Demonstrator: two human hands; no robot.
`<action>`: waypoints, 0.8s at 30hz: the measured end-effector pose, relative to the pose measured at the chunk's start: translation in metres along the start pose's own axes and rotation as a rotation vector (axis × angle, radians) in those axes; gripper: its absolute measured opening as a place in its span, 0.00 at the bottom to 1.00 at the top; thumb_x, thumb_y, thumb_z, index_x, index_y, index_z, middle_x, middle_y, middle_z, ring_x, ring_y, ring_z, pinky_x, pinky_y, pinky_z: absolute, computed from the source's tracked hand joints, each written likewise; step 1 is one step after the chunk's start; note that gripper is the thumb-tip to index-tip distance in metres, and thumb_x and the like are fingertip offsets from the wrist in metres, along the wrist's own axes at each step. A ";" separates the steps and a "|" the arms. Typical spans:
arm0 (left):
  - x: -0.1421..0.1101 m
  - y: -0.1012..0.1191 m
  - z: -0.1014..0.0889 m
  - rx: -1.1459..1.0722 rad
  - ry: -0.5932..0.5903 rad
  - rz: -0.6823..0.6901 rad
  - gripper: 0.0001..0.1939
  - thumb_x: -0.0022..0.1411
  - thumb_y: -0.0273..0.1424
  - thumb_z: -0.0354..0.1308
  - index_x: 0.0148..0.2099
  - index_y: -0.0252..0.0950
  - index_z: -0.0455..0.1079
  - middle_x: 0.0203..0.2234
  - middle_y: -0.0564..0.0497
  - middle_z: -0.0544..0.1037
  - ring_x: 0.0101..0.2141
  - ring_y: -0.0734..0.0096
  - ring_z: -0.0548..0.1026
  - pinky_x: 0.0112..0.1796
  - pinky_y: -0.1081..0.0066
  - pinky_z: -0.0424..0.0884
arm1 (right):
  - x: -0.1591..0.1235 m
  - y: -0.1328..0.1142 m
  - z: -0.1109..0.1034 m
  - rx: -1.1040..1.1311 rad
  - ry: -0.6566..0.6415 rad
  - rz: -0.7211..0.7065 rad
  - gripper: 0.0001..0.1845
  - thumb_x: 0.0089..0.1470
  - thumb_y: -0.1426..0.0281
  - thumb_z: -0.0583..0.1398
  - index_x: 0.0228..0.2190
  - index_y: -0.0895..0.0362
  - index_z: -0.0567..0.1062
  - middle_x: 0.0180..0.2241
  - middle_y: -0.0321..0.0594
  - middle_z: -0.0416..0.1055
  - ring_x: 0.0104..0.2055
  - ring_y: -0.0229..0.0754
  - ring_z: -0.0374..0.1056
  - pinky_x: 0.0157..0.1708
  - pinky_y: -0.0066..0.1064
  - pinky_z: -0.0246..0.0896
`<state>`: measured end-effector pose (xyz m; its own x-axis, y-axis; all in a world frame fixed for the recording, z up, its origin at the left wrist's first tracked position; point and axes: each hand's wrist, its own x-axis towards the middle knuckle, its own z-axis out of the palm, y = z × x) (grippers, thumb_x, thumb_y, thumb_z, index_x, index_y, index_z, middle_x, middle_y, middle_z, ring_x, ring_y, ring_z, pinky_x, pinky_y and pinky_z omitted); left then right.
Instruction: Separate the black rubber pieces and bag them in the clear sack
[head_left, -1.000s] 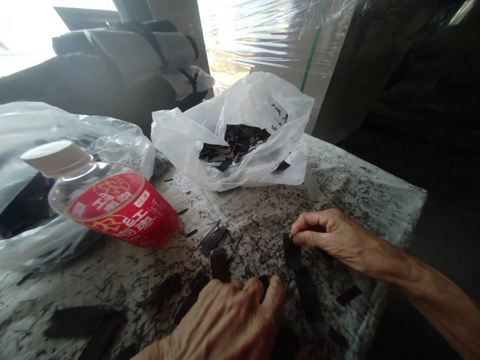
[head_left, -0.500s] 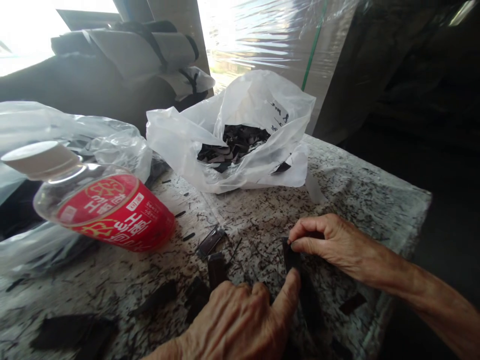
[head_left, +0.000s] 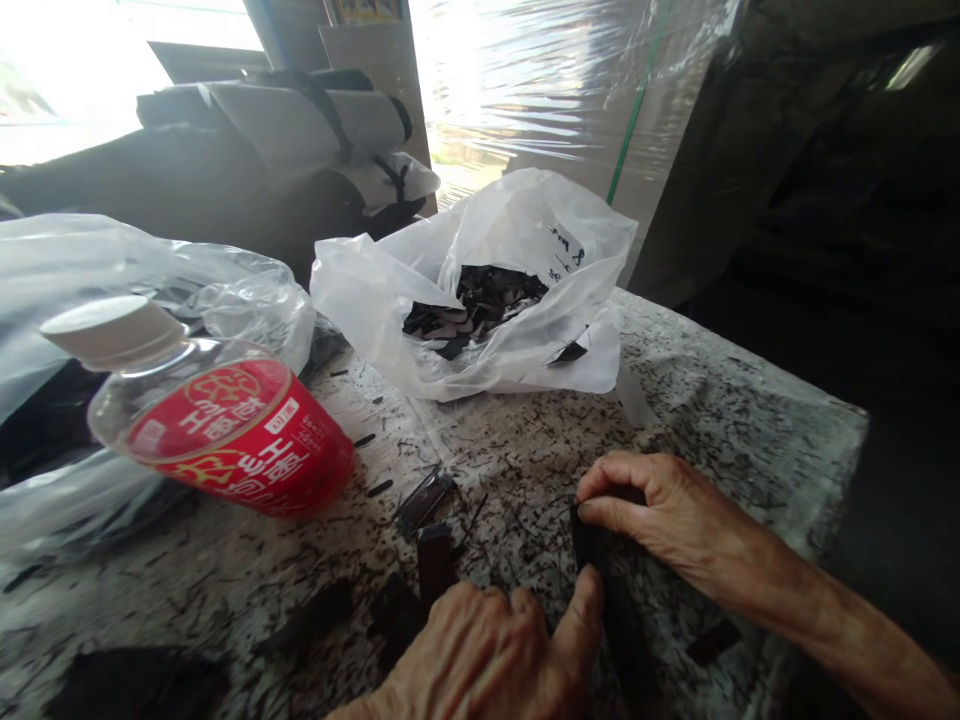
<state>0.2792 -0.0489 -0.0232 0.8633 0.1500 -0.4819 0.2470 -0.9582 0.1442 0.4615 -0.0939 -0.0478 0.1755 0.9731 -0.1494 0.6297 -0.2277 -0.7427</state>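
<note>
Clearly, fingers of the right hand [head_left: 675, 510] pinch a dark strip [head_left: 584, 540]; the palm-down left hand [head_left: 491, 655] extends one, hold unclear.

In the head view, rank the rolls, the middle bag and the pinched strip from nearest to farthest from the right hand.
1. Strip: pinched at its far end by the right hand.
2. Middle bag: beyond the hand, to its left.
3. Rolls: background left, behind the bag.
</note>
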 end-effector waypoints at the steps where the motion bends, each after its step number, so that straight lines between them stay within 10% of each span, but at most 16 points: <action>1: 0.001 -0.001 0.000 -0.008 0.007 -0.011 0.26 0.64 0.33 0.42 0.63 0.37 0.47 0.30 0.42 0.78 0.18 0.60 0.73 0.13 0.67 0.42 | 0.000 -0.001 0.001 -0.011 0.013 0.007 0.06 0.49 0.69 0.59 0.24 0.53 0.75 0.27 0.33 0.73 0.32 0.39 0.67 0.32 0.28 0.57; 13: 0.007 -0.003 -0.005 -0.038 -0.032 -0.015 0.27 0.63 0.34 0.43 0.63 0.37 0.46 0.30 0.42 0.78 0.18 0.58 0.74 0.13 0.68 0.42 | 0.002 0.000 0.006 -0.129 0.075 0.098 0.04 0.47 0.68 0.60 0.23 0.54 0.71 0.26 0.33 0.71 0.30 0.39 0.66 0.30 0.29 0.54; 24: -0.001 -0.004 0.001 -0.187 0.197 -0.050 0.26 0.57 0.33 0.52 0.58 0.36 0.56 0.22 0.48 0.74 0.25 0.66 0.72 0.28 0.72 0.65 | 0.004 0.005 0.001 -0.073 0.238 0.056 0.09 0.55 0.67 0.53 0.32 0.55 0.72 0.31 0.38 0.73 0.33 0.42 0.69 0.33 0.31 0.62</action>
<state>0.2766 -0.0451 -0.0240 0.9122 0.2581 -0.3181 0.3529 -0.8895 0.2904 0.4645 -0.0912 -0.0534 0.3798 0.9247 -0.0250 0.6650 -0.2918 -0.6875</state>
